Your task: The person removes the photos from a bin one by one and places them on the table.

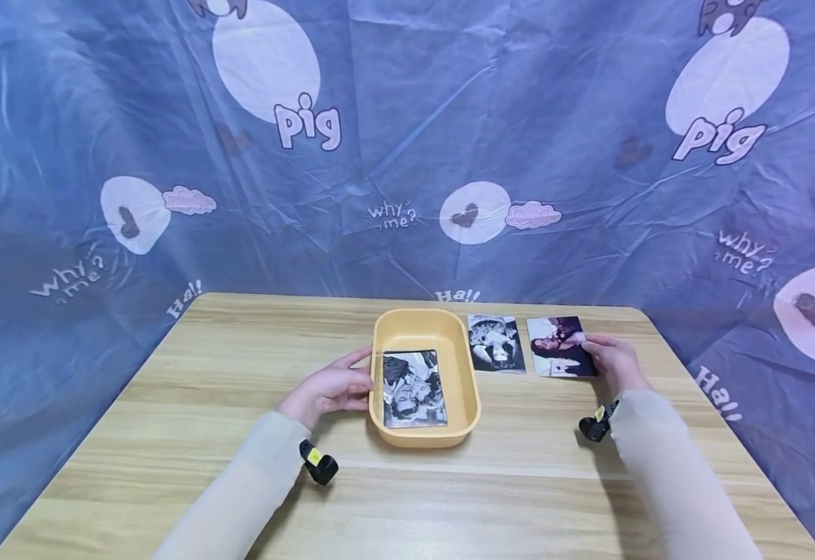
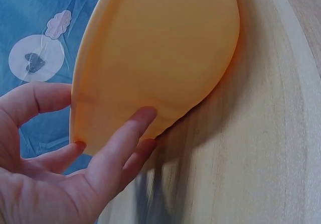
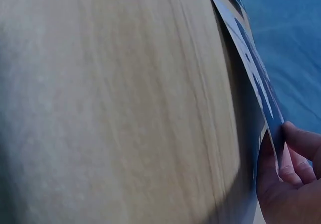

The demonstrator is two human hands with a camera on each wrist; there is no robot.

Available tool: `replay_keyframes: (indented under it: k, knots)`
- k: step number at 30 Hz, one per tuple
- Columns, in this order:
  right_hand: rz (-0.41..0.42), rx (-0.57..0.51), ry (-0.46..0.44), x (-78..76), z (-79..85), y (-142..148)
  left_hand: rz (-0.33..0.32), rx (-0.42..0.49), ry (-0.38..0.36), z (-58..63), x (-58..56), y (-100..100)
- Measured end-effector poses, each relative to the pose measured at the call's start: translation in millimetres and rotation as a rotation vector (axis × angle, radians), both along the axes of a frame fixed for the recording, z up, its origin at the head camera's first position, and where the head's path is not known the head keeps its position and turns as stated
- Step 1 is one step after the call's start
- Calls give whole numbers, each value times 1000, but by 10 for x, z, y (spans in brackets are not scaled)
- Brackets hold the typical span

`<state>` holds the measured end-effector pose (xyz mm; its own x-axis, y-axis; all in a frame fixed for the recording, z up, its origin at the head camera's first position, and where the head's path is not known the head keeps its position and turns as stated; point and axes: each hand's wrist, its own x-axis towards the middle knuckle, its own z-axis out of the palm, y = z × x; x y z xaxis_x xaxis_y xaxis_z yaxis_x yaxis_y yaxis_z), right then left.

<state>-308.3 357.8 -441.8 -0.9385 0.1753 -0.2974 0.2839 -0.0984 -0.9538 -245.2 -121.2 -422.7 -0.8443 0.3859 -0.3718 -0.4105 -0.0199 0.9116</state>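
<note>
A yellow rectangular tray (image 1: pixel 424 439) stands on the wooden table with a black-and-white photo (image 1: pixel 413 393) lying inside at its left. At the tray's left side, my left hand (image 1: pixel 337 385) touches the rim and outer wall with spread fingers; the left wrist view shows fingertips (image 2: pixel 145 114) against that wall. My right hand (image 1: pixel 613 359) pinches the right edge of a color photo (image 1: pixel 557 354) between thumb and fingers. In the right wrist view this photo (image 3: pixel 253 78) is tilted, its near edge raised off the table. Another black-and-white photo (image 1: pixel 497 346) lies between tray and color photo.
The light wooden table (image 1: pixel 239 342) ends at a blue printed cloth (image 1: pixel 407 155) hanging behind it. Each wrist carries a small black camera, one on the left sleeve (image 1: pixel 260 459) and one on the right sleeve (image 1: pixel 673 459).
</note>
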Motion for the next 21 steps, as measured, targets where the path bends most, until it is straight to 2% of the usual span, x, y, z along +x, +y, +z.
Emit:
replay_keyframes:
  k: [6,13,21]
  knots:
    - [-53,91,-34,-32,14,-92,10,-3,-12,12,-5,3]
    - [-29,402,-37,-83,13,-135,14,-4,-10,11,-21,-3]
    - [-3,453,28,7,67,-200,8,-8,-2,8,-19,1]
